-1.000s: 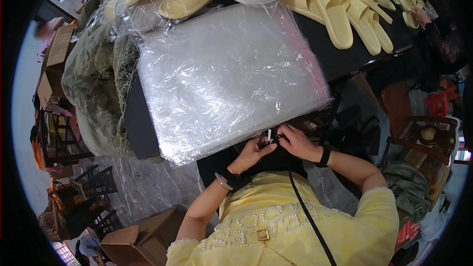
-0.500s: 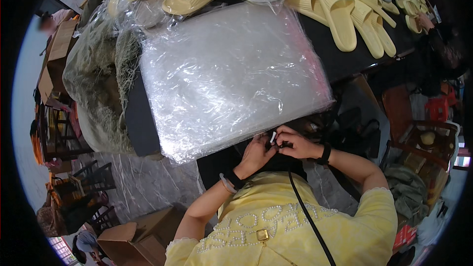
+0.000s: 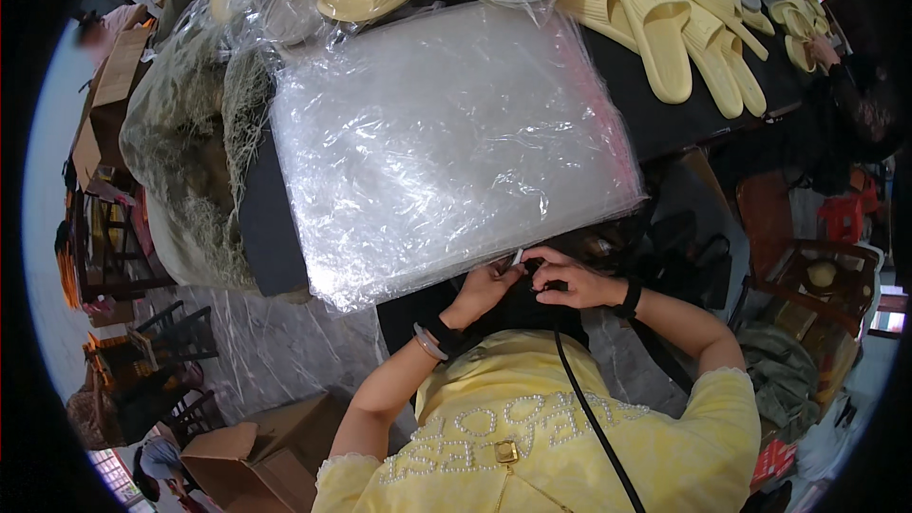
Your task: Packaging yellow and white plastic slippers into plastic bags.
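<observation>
My left hand (image 3: 482, 293) and my right hand (image 3: 572, 283) meet in front of my waist, just below the front edge of a stack of clear plastic bags (image 3: 446, 142). Both have their fingers closed. In the right fingers is the upper end of a black cable (image 3: 576, 375), which runs down over my yellow shirt. Between the fingertips a small white piece (image 3: 518, 256) shows. What the left fingers pinch is mostly covered, so I cannot make it out.
Yellow slippers (image 3: 655, 33) lie beyond the bags on the black table (image 3: 632, 114), some in plastic. A green mesh sack (image 3: 180, 180) flanks the table's left. An open cardboard box (image 3: 261, 451) stands on the floor. Another person's hand (image 3: 825, 52) touches slippers at far right.
My left hand has shifted slightly left, away from the right hand. Less of the white piece shows, and it sits nearer the bags' edge. The right hand's fingers have curled in more.
</observation>
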Demonstrator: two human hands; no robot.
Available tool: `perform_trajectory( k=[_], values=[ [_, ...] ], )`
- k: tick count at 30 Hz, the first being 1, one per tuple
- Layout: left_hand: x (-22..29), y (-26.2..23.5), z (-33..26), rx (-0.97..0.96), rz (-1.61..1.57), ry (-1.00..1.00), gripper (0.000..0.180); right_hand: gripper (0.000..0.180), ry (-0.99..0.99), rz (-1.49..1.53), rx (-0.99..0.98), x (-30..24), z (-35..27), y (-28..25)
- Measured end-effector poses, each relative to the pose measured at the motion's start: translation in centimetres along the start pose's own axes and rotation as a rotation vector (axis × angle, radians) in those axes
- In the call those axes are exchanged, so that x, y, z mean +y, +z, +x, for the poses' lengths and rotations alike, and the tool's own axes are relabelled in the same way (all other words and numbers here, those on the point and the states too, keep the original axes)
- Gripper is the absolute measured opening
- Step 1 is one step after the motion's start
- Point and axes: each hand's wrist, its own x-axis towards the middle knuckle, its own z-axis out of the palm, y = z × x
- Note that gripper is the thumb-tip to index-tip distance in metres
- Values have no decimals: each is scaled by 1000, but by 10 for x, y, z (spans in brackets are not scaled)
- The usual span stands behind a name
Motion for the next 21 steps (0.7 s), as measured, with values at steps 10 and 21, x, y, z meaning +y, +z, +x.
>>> perform_trajectory(
  k=[10, 21],
  values=[
    [4, -14, -6, -293, 37, 70, 22, 25, 658, 893, 262, 37, -2, 1],
    [-6, -16, -23, -197, 604, 204, 31, 18, 498, 719, 688, 25, -10, 1]
  ],
)
